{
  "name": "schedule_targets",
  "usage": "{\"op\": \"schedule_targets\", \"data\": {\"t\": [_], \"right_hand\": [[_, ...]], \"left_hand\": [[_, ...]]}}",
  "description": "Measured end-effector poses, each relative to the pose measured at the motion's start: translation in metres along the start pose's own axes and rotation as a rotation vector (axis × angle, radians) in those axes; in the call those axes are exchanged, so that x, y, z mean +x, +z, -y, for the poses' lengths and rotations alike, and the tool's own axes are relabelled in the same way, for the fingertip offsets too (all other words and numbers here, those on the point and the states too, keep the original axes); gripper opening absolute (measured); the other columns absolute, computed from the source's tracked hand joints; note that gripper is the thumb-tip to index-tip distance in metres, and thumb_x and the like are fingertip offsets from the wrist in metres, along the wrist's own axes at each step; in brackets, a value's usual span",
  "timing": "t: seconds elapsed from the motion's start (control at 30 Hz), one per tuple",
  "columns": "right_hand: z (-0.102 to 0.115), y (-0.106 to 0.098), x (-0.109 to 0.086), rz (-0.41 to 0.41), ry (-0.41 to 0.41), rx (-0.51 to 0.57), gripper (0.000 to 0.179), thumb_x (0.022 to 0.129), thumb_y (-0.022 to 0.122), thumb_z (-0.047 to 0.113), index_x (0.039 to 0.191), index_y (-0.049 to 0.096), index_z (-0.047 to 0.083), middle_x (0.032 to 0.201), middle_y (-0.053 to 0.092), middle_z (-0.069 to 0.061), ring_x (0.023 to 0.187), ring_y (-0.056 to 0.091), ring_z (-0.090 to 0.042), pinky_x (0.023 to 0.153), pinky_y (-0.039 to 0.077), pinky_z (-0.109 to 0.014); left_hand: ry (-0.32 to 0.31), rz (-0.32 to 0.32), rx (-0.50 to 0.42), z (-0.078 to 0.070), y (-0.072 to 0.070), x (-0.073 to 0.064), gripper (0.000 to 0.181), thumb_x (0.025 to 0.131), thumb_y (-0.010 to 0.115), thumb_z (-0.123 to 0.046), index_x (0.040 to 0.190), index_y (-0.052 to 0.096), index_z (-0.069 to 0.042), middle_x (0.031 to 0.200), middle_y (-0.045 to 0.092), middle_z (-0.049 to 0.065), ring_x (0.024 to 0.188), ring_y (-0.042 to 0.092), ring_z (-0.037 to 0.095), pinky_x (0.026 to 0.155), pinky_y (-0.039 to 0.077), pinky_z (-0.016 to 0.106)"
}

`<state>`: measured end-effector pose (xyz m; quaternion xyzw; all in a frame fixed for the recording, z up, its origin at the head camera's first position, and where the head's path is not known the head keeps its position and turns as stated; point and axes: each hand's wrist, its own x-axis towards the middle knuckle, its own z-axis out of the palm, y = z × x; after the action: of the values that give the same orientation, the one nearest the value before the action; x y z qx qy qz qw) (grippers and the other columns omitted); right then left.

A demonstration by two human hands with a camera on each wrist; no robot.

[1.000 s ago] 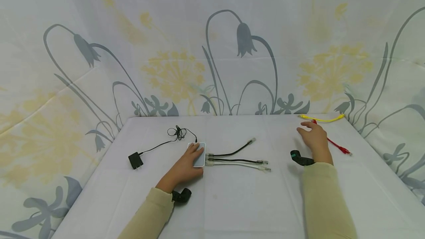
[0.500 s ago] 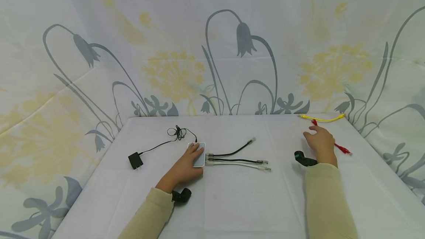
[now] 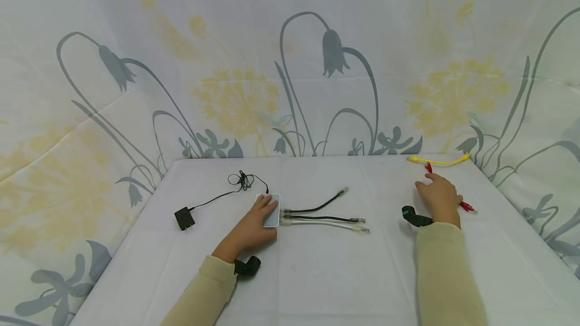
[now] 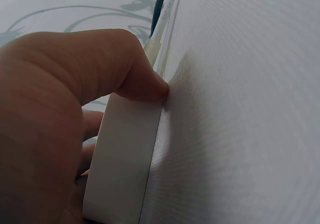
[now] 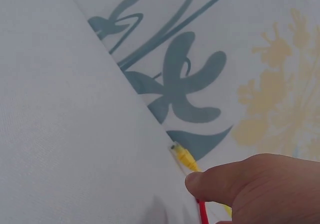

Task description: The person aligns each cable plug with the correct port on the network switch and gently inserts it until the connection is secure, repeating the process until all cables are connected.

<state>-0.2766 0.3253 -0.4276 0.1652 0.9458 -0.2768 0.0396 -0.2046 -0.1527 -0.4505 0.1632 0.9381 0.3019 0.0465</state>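
In the head view, my left hand (image 3: pixel 254 225) holds a small white network switch (image 3: pixel 273 219) with a grey top. Its thumb (image 4: pixel 145 81) presses the near side in the left wrist view, and the other fingers lie over the top and far side. Two black network cables (image 3: pixel 323 218) and a white one (image 3: pixel 321 224) run rightward from the switch. My right hand (image 3: pixel 438 194) pinches a red network cable (image 3: pixel 468 207) at the far right of the table. The hand covers the cable's middle; both red ends show. In the right wrist view, the red cable runs below my thumb.
A yellow network cable (image 3: pixel 446 163) lies along the table's back edge, just beyond the red one. Left of the switch, a black power adapter (image 3: pixel 185 219) lies with its thin cord (image 3: pixel 244 181) bundled and leading to the switch. A flower-patterned cloth (image 3: pixel 226 64) rises behind the table.
My right hand has moved right and down onto the red cable, and that cable's near end has shifted slightly left. My left hand has stayed on the network switch.
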Motion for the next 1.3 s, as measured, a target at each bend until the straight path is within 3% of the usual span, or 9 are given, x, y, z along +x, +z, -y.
{"op": "schedule_targets", "data": {"t": [0.27,0.67,0.83,1.03,1.3], "right_hand": [[-0.0023,-0.0001,-0.0011,-0.031,0.050,0.017,0.059,0.096,0.041,0.034,0.142,0.041,-0.003,0.142,0.039,-0.036,0.123,0.036,-0.057,0.091,0.026,-0.068],[-0.0068,0.0037,-0.0022,-0.039,0.024,0.023,0.044,0.092,0.050,0.024,0.125,0.057,-0.004,0.126,0.055,-0.030,0.116,0.044,-0.052,0.087,0.029,-0.066],[-0.0066,0.0037,-0.0025,-0.031,0.041,0.025,0.046,0.091,0.049,0.025,0.125,0.058,-0.005,0.126,0.056,-0.030,0.111,0.048,-0.050,0.085,0.036,-0.060],[-0.0046,-0.0021,-0.0052,-0.037,0.041,0.043,0.048,0.091,0.044,0.028,0.123,0.061,-0.003,0.124,0.058,-0.029,0.105,0.054,-0.047,0.072,0.045,-0.047],[0.0001,-0.0039,-0.0088,0.013,0.023,0.062,0.052,0.095,0.039,0.035,0.132,0.054,0.001,0.132,0.050,-0.030,0.109,0.048,-0.046,0.079,0.044,-0.050]], "left_hand": [[0.008,-0.002,-0.006,0.0009,0.0001,0.0005,0.079,0.073,0.061,-0.017,0.149,0.040,-0.014,0.162,0.023,0.005,0.152,0.008,0.027,0.112,0.031,0.049],[0.006,-0.001,0.003,0.0004,-0.0001,0.0009,0.079,0.073,0.061,-0.018,0.149,0.040,-0.015,0.162,0.023,0.004,0.152,0.009,0.026,0.107,0.034,0.047],[-0.001,0.001,0.005,0.0000,0.0001,0.0004,0.079,0.073,0.061,-0.018,0.149,0.040,-0.016,0.162,0.023,0.003,0.152,0.009,0.025,0.107,0.034,0.047],[-0.006,0.000,0.005,0.0001,0.0002,0.0003,0.079,0.073,0.061,-0.018,0.150,0.039,-0.016,0.162,0.022,0.002,0.152,0.008,0.025,0.108,0.033,0.047],[-0.017,0.004,0.013,-0.0015,-0.0001,0.0003,0.080,0.073,0.062,-0.019,0.149,0.040,-0.017,0.162,0.023,0.001,0.152,0.009,0.024,0.108,0.034,0.047]]}}
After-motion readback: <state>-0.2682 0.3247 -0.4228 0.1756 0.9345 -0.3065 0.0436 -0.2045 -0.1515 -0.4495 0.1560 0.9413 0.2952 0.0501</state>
